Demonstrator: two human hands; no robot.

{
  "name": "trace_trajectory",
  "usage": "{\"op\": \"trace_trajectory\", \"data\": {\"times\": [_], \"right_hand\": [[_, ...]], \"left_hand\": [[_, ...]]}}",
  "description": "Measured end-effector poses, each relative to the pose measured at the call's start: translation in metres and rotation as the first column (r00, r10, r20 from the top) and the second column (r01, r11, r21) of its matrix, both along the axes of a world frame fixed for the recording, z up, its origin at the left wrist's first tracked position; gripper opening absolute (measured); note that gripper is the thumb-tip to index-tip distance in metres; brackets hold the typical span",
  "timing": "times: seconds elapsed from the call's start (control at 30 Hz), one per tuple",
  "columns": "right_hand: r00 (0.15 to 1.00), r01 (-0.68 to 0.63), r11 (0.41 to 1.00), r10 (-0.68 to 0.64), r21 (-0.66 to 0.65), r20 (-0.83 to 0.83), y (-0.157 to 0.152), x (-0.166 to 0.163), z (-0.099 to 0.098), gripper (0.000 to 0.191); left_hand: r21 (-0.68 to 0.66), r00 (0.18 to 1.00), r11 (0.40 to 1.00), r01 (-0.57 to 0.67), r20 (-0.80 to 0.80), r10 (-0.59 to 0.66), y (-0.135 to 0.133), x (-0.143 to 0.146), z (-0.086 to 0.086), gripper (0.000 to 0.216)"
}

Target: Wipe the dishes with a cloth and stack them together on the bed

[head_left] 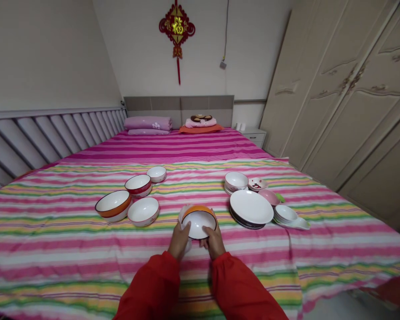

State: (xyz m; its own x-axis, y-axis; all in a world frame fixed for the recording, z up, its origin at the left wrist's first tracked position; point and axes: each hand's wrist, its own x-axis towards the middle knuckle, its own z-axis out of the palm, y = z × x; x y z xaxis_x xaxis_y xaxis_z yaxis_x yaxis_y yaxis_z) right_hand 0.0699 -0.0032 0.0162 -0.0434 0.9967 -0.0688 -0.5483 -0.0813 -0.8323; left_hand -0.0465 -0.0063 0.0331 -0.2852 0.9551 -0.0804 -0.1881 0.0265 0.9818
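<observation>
An orange-rimmed white bowl (199, 221) is held a little above the striped bedspread (70, 249), tilted toward me. My left hand (179, 241) grips its left side, together with something white at the rim that I cannot make out. My right hand (214, 240) is closed on the bowl's near right edge. Both sleeves are red. To the left lie an orange bowl (113, 205), a white bowl (143, 210), a red-rimmed bowl (138, 184) and a small white bowl (156, 173).
On the right stand a stack of plates (251, 208), a white bowl (236, 180), a patterned dish (257, 183), a pink bowl (269, 197) and small saucers (286, 214). Folded bedding (148, 125) lies by the headboard. A wardrobe (350, 89) lines the right wall.
</observation>
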Motion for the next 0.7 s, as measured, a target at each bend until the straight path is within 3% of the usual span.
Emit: {"op": "trace_trajectory", "data": {"times": [0.17,0.33,0.47,0.53,0.6,0.7], "right_hand": [[1.0,-0.006,1.0,0.006,-0.008,-0.013,-0.002,0.002,0.008,0.091],[0.998,0.019,1.0,-0.018,0.015,-0.057,-0.005,0.002,0.017,0.084],[1.0,0.027,0.998,-0.028,-0.047,-0.004,-0.001,0.0,0.014,0.077],[0.999,0.03,0.999,-0.029,-0.016,0.041,-0.001,-0.001,0.012,0.08],[0.996,0.026,0.998,-0.03,0.048,0.089,-0.002,-0.002,0.012,0.082],[0.99,-0.015,0.994,-0.001,0.106,0.145,-0.005,-0.002,0.014,0.084]], "left_hand": [[-0.038,0.988,0.991,0.131,0.092,-0.128,-0.013,-0.006,0.013,0.062],[-0.15,0.994,0.983,0.105,-0.028,-0.11,-0.02,-0.017,0.028,0.053],[0.023,0.998,0.998,-0.06,-0.034,0.061,-0.028,-0.018,0.058,0.05],[0.118,0.989,0.984,-0.132,-0.044,0.138,-0.03,-0.016,0.07,0.043],[0.147,0.99,0.986,-0.076,-0.107,0.092,-0.027,-0.013,0.074,0.037],[0.117,0.952,0.99,0.077,-0.304,-0.038,-0.013,-0.004,0.062,0.024]]}}
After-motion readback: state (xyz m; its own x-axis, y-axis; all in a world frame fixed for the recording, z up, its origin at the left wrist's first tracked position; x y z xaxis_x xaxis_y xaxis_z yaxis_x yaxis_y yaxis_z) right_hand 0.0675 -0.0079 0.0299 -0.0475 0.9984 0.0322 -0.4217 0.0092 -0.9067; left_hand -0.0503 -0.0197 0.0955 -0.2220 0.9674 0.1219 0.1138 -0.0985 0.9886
